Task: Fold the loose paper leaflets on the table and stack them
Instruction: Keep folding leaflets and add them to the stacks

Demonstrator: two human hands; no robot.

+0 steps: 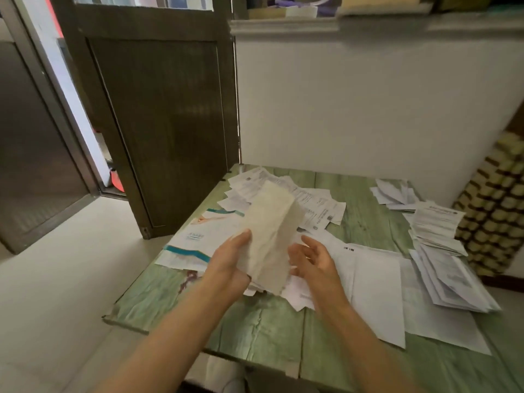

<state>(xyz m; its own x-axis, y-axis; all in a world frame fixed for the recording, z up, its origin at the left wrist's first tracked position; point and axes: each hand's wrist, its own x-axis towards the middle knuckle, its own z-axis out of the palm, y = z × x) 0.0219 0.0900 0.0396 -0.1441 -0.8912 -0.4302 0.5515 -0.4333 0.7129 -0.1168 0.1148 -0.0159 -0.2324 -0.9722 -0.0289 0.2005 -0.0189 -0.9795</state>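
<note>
Table (255, 330): loose leaflets (297, 199) lie spread across it; folded stack (436, 231) at right.
Held leaflet (269, 239): raised over the loose ones. We advise aligning edges, then pressing the crease lengthwise. Long axis runs away from us, far end up.
Left hand (229, 259): grips its near left edge.
Right hand (312, 259): fingers spread, empty, just beside.

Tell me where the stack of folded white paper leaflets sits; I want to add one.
Head view: the stack lies at the green wooden table's right edge, right of the right hand.
</note>
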